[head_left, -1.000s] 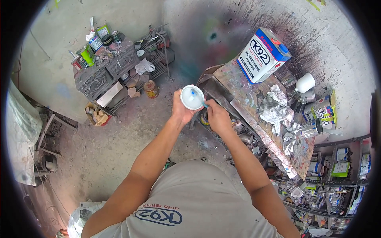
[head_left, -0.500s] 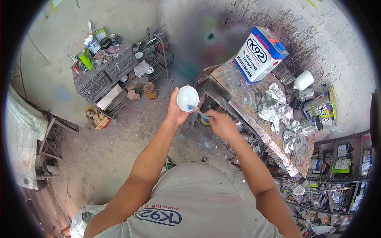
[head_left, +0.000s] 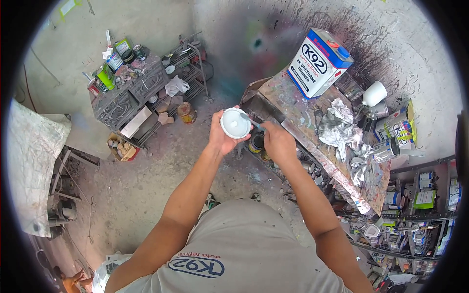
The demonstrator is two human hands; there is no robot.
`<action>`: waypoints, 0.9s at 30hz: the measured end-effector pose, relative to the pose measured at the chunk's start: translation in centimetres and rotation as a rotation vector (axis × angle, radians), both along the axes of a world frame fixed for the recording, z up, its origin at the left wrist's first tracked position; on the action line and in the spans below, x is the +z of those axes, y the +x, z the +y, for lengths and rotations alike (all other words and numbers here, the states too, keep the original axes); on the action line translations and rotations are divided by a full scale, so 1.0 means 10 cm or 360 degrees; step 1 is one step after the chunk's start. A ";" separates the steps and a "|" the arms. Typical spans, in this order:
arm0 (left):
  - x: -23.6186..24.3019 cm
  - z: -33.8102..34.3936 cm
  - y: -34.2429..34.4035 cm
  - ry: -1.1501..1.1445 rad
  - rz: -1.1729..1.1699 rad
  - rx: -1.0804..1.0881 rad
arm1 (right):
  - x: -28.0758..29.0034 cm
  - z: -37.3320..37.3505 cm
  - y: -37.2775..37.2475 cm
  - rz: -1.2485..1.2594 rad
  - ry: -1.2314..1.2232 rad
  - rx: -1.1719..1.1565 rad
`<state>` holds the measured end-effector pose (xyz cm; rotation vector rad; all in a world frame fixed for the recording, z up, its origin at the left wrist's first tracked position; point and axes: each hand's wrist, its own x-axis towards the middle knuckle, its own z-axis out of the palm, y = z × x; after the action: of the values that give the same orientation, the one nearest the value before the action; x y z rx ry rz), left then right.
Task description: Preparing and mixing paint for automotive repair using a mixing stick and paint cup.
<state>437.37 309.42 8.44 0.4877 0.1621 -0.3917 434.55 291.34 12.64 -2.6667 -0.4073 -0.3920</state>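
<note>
My left hand [head_left: 223,140] is wrapped round the side of a round white lid [head_left: 233,128], with its face turned up and a small raised knob in the middle. In my right hand [head_left: 280,144] is a slim blue-grey brush [head_left: 256,125], pinched near its handle end. Its tip touches or hovers over the right edge of the lid; which one I cannot tell. Both hands are in front of my body, just left of the workbench corner.
A paint-stained workbench [head_left: 281,95] on the right carries a big thinner can [head_left: 317,66], crumpled rags [head_left: 337,129] and a white-cupped spray gun [head_left: 374,94]. Crowded can shelves [head_left: 425,215] stand at lower right. At back left are a dark cabinet [head_left: 124,100] and wire rack [head_left: 193,73].
The brush tip has gone from the lid's lower part up to its right edge. My right hand has moved slightly right and up, and the lid is a little lower and to the right.
</note>
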 end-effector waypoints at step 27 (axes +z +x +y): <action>0.17 -0.02 -0.03 -0.0143 -0.0037 -0.0234 | 0.42 -0.25 0.38 0.0395 -0.0095 0.0012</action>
<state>437.03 309.20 10.12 0.4165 0.0859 -0.5348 438.35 288.88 16.87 -2.7260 -0.3570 -0.0447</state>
